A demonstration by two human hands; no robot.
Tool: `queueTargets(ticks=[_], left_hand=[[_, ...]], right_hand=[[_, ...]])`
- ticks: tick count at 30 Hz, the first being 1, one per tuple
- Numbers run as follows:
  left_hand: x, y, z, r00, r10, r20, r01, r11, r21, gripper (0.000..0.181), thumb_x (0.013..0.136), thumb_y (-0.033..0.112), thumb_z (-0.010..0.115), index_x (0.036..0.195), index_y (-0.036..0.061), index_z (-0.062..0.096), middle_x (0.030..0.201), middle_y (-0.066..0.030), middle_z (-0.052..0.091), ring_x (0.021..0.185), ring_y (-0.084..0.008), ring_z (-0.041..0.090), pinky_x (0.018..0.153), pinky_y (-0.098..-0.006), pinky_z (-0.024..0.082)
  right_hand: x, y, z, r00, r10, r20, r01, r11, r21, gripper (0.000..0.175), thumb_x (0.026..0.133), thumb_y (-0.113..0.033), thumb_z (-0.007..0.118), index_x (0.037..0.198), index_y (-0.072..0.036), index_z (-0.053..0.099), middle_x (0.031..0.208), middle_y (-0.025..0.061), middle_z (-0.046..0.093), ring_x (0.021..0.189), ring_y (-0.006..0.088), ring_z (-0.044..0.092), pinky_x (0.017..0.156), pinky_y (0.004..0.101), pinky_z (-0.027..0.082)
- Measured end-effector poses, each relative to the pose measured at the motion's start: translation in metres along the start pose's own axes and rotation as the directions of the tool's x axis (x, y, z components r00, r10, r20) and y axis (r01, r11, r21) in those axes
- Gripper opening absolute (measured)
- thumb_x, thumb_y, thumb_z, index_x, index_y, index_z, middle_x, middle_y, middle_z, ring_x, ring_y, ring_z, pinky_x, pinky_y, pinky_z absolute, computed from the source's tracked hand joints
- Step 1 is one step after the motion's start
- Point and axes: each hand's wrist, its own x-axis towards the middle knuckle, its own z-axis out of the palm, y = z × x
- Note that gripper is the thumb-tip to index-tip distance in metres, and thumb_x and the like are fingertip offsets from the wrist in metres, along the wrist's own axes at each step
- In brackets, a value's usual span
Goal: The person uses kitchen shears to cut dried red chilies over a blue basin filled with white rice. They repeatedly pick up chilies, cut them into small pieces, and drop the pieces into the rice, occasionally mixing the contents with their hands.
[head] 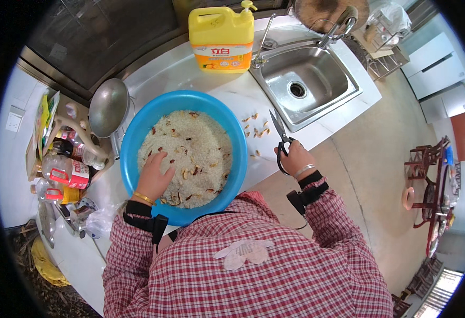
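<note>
A large blue plastic basin (234,119) stands on the counter in front of me. White rice (200,135) fills its lower part, scattered with red-brown and pale dried pieces. My left hand (153,177) is over the left side of the rice, fingers apart; whether the fingertips touch the grains I cannot tell. In my right hand (296,159) is a pair of black-handled scissors (281,131), blades pointing away from me and slightly parted. Several small tan pieces (258,131) lie on the counter between the basin and the scissors.
A steel sink (296,79) is set into the counter at the right. Behind the basin stands a yellow detergent jug (221,39) with a pump. A metal wok (109,107) and several bottles (65,171) crowd the left. The counter (332,127) ends at the right, above the floor.
</note>
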Motion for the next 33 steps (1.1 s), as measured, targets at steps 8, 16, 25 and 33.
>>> queueTargets(ticks=[8, 16, 25, 33], left_hand=[[-0.029, -0.007, -0.004, 0.997, -0.047, -0.062, 0.047, 0.999, -0.009, 0.049, 0.084, 0.021, 0.065, 0.126, 0.001, 0.05, 0.125, -0.0184, 0.053, 0.119, -0.0335, 0.049, 0.102, -0.0393, 0.039], [-0.055, -0.023, -0.015, 0.976, -0.157, -0.149, 0.15, 0.987, -0.053, 0.05, 0.085, 0.022, 0.066, 0.128, 0.0018, 0.05, 0.124, -0.0166, 0.053, 0.113, -0.0296, 0.051, 0.098, -0.036, 0.041], [-0.058, -0.022, -0.015, 0.919, -0.39, -0.053, 0.332, 0.84, -0.429, 0.06, 0.089, 0.03, 0.062, 0.136, -0.001, 0.042, 0.133, -0.017, 0.05, 0.122, -0.0317, 0.049, 0.101, -0.0358, 0.04], [-0.033, -0.006, -0.044, 0.727, -0.466, 0.505, 0.609, 0.097, -0.787, 0.078, 0.089, 0.051, 0.057, 0.149, 0.013, 0.022, 0.154, -0.0172, 0.013, 0.14, -0.0429, 0.013, 0.102, -0.0677, 0.028]], right_hand=[[0.031, 0.013, 0.02, 0.994, 0.082, 0.072, -0.073, 0.99, -0.119, 0.052, 0.086, -0.043, 0.058, 0.105, 0.004, 0.056, 0.102, 0.0245, 0.066, 0.097, 0.0371, 0.065, 0.083, 0.0436, 0.052], [0.025, 0.027, 0.033, 0.995, 0.007, 0.103, 0.008, 0.989, -0.15, 0.055, 0.081, -0.044, 0.063, 0.107, 0.004, 0.058, 0.108, 0.0243, 0.064, 0.101, 0.0372, 0.063, 0.088, 0.0415, 0.05], [0.009, -0.021, -0.008, 0.962, -0.249, -0.108, 0.249, 0.968, -0.019, 0.045, 0.085, -0.037, 0.065, 0.1, 0.004, 0.057, 0.097, 0.0223, 0.064, 0.09, 0.0368, 0.064, 0.078, 0.0421, 0.052], [0.008, -0.167, -0.039, 0.804, -0.488, 0.34, 0.283, 0.816, 0.504, 0.062, 0.092, -0.04, 0.057, 0.131, 0.006, 0.044, 0.12, 0.0182, 0.058, 0.101, 0.0269, 0.061, 0.087, 0.036, 0.05]])
